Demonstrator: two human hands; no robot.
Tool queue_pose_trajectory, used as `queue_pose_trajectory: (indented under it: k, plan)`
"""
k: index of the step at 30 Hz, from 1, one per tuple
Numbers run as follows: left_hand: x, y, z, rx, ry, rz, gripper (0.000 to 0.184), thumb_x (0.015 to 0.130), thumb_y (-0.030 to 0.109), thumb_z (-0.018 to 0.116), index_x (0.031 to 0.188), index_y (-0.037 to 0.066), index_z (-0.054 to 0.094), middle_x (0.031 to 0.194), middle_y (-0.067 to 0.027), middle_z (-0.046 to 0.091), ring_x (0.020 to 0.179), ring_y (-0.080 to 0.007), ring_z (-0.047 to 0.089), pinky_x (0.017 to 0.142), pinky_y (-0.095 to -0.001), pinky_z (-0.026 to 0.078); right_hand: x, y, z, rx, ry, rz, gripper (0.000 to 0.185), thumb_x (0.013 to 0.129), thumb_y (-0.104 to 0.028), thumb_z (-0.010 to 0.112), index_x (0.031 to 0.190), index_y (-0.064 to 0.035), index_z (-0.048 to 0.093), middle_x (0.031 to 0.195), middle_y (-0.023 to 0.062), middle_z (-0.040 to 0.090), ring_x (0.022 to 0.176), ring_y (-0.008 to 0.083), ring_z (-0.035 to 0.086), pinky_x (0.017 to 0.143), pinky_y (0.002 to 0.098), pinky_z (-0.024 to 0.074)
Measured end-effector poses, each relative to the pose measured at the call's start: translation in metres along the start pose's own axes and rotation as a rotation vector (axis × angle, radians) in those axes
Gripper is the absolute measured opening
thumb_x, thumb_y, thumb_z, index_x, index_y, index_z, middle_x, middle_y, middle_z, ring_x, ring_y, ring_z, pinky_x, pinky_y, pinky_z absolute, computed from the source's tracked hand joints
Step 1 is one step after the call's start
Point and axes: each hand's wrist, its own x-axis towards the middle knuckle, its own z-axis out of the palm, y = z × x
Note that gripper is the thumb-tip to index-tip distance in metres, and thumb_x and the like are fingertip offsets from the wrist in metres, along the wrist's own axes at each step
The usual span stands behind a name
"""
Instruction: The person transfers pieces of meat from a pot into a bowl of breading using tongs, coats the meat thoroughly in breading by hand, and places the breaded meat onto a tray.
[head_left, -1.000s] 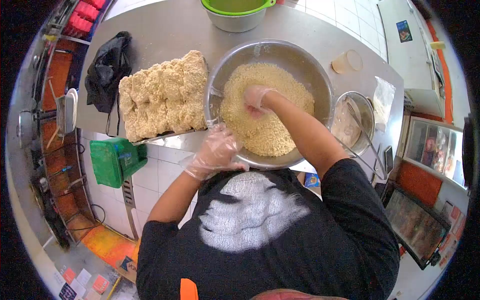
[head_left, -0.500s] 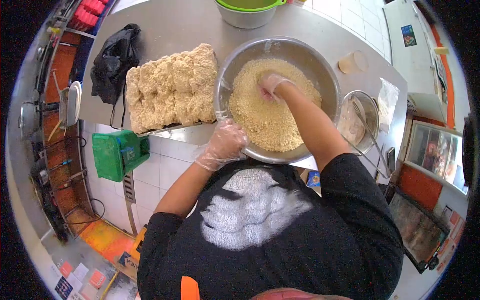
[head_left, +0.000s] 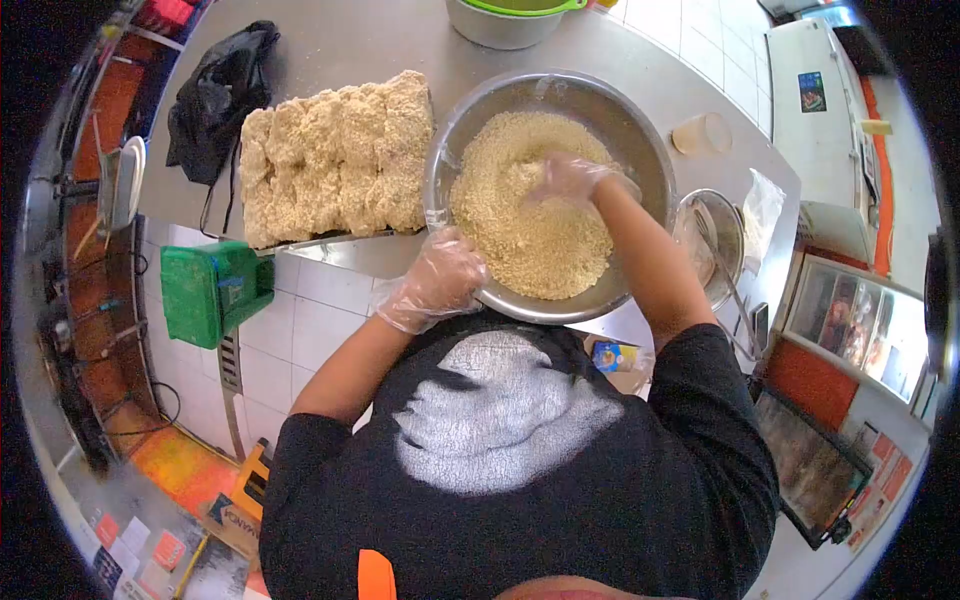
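Black shirt (head_left: 640,480) nearest, then both my hands in thin clear gloves, well apart. Left hand (head_left: 448,268) is curled into a fist at the near left rim of the big metal bowl (head_left: 645,150), looks clamped on it; fingertips hidden. Right hand (head_left: 575,180) is inside the bowl, over the pale crumb coating (head_left: 540,255), blurred; can't tell if my fingers are spread or closed on anything. Crumbs fill most of the bowl floor, heaped round the middle. Handling, my judgement: crumbs loose, light, dry, will run between fingers, so best scooped with a cupped palm; bowl stiff, fairly heavy loaded, maybe slippery under plastic, so hold the rolled rim. Just left of the bowl, coated pieces (head_left: 340,150) sit packed in rows on a dark-edged tray; probably soft inside with fragile coating, so lift from underneath, light pressure. All on a smooth metal table (head_left: 350,45), some shine. Right of the bowl: smaller metal bowl (head_left: 737,217) with a long-handled tool leaning in it, then a clear plastic bag (head_left: 762,215) of something white, and a translucent cup (head_left: 702,134) lying on its side. Beyond the tray, black bag (head_left: 222,100); at the far edge, grey pot (head_left: 500,28) with green rim. Room: green bin (head_left: 200,295) left, white fridge (head_left: 800,150) and lit display case (head_left: 855,320) right, pale floor tiles (head_left: 700,30) past the table.
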Motion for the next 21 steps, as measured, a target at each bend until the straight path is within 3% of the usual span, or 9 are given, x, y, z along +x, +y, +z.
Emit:
queue_pose_trajectory:
  k: [2, 5, 8, 11, 14, 16, 17, 21]
  plan:
    - [0.000, 0.001, 0.001, 0.035, -0.010, -0.013, 0.015, 0.056, 0.024, 0.077, 0.067, 0.018, 0.067, 0.071, 0.0010, 0.065, 0.081, -0.0198, 0.067, 0.086, -0.0394, 0.052, 0.011, 0.030, 0.012, 0.096, 0.153, 0.044, 0.081, 0.079, -0.059, 0.083, 0.134, -0.0015, 0.067, 0.143, 0.0213, 0.063, 0.132, 0.0336, 0.059, 0.111, 0.0469, 0.0458]
    - [0.001, 0.001, 0.000, 0.041, -0.043, -0.021, 0.012, 0.058, 0.023, 0.075, 0.065, 0.018, 0.067, 0.070, 0.0008, 0.065, 0.081, -0.0202, 0.067, 0.087, -0.0392, 0.051, -0.056, -0.024, -0.044, 0.156, 0.187, -0.036, 0.074, 0.078, -0.048, 0.088, 0.135, -0.0054, 0.067, 0.142, 0.0194, 0.064, 0.130, 0.0312, 0.061, 0.110, 0.0428, 0.0477]
    - [0.000, 0.001, 0.002, 0.026, -0.062, -0.020, 0.011, 0.059, 0.023, 0.075, 0.066, 0.018, 0.068, 0.070, 0.0001, 0.066, 0.081, -0.0208, 0.067, 0.087, -0.0391, 0.051, -0.077, -0.034, -0.048, 0.081, 0.288, -0.125, 0.058, 0.078, -0.028, 0.089, 0.130, -0.0107, 0.070, 0.134, 0.0164, 0.069, 0.121, 0.0324, 0.066, 0.105, 0.0422, 0.0512]
    - [0.000, -0.001, 0.000, 0.034, -0.044, -0.012, 0.013, 0.059, 0.023, 0.076, 0.068, 0.019, 0.067, 0.071, 0.0008, 0.065, 0.080, -0.0200, 0.067, 0.085, -0.0382, 0.051, -0.075, -0.002, -0.031, 0.136, 0.300, -0.436, 0.050, 0.085, -0.026, 0.083, 0.131, -0.0119, 0.070, 0.138, 0.0177, 0.066, 0.126, 0.0346, 0.063, 0.109, 0.0441, 0.0487]
    - [-0.001, 0.002, 0.001, 0.007, -0.022, -0.032, 0.012, 0.060, 0.023, 0.076, 0.068, 0.019, 0.068, 0.070, 0.0006, 0.066, 0.080, -0.0197, 0.068, 0.086, -0.0384, 0.051, -0.060, 0.033, -0.006, 0.391, 0.415, -0.192, 0.044, 0.093, -0.032, 0.075, 0.132, -0.0133, 0.069, 0.140, 0.0211, 0.063, 0.130, 0.0369, 0.060, 0.111, 0.0453, 0.0469]
    - [-0.002, 0.002, 0.004, 0.004, -0.012, -0.039, 0.010, 0.061, 0.022, 0.076, 0.067, 0.019, 0.068, 0.070, 0.0004, 0.067, 0.080, -0.0194, 0.069, 0.086, -0.0387, 0.051, -0.046, 0.051, 0.022, 0.213, 0.506, 0.329, 0.041, 0.102, -0.038, 0.061, 0.136, -0.0150, 0.065, 0.140, 0.0251, 0.061, 0.131, 0.0398, 0.059, 0.112, 0.0471, 0.0466]
    - [-0.002, 0.004, 0.005, 0.015, -0.010, -0.033, 0.010, 0.061, 0.022, 0.076, 0.067, 0.019, 0.068, 0.070, 0.0006, 0.067, 0.080, -0.0191, 0.069, 0.086, -0.0387, 0.052, -0.038, 0.060, 0.040, 0.151, 0.490, 0.485, 0.043, 0.102, -0.038, 0.060, 0.137, -0.0146, 0.064, 0.141, 0.0251, 0.061, 0.131, 0.0398, 0.058, 0.113, 0.0470, 0.0461]
    - [0.001, 0.006, 0.000, 0.016, -0.050, -0.057, 0.009, 0.063, 0.020, 0.076, 0.067, 0.019, 0.068, 0.072, 0.0009, 0.068, 0.080, -0.0185, 0.069, 0.084, -0.0387, 0.052, -0.010, 0.061, 0.085, 0.161, 0.443, 0.366, 0.049, 0.101, -0.040, 0.059, 0.142, -0.0128, 0.060, 0.144, 0.0249, 0.059, 0.134, 0.0397, 0.056, 0.115, 0.0465, 0.0439]
